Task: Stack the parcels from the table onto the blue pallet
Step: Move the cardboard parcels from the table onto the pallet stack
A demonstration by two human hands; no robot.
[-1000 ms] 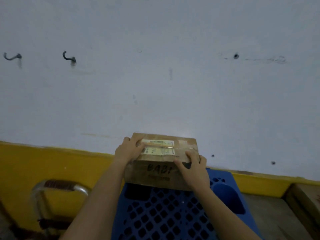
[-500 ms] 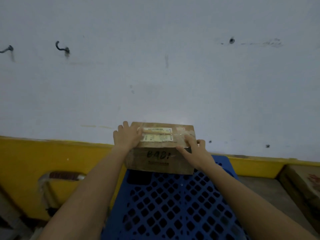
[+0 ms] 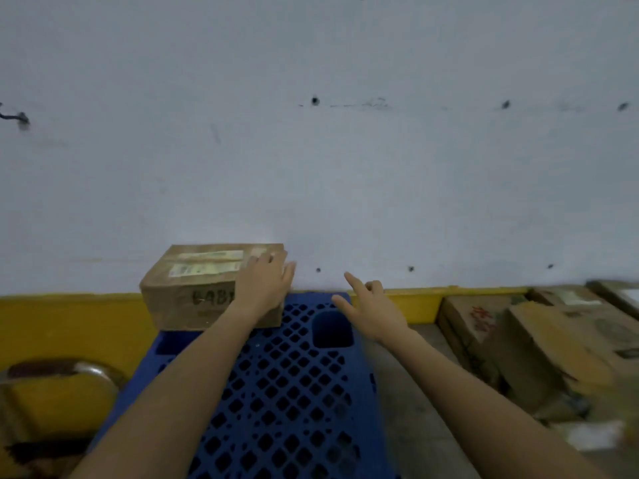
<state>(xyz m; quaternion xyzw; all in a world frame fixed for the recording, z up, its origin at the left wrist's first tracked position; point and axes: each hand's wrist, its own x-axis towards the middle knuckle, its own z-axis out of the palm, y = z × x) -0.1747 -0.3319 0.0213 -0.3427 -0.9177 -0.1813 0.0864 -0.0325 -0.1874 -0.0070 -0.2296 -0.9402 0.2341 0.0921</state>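
Through the head camera I saw the brown cardboard parcel with pale labels and black handwriting sitting on the far left corner of the blue plastic lattice pallet, its back close against the grey-white wall. Half a second before, both hands had been on it. Now the right hand had come off and hung in the air over the pallet's far right side, forefinger stretched out, the other fingers loosely curled, holding nothing. The left hand had shifted from the parcel's left end to its right end and lay there with fingers nearly straight, resting on it and not gripping. The view had also swung right, bringing a cluster of brown cardboard parcels into sight beside the pallet. I judged this parcel placed, with the person turning for the next one. The rest of the pallet was still to be filled.
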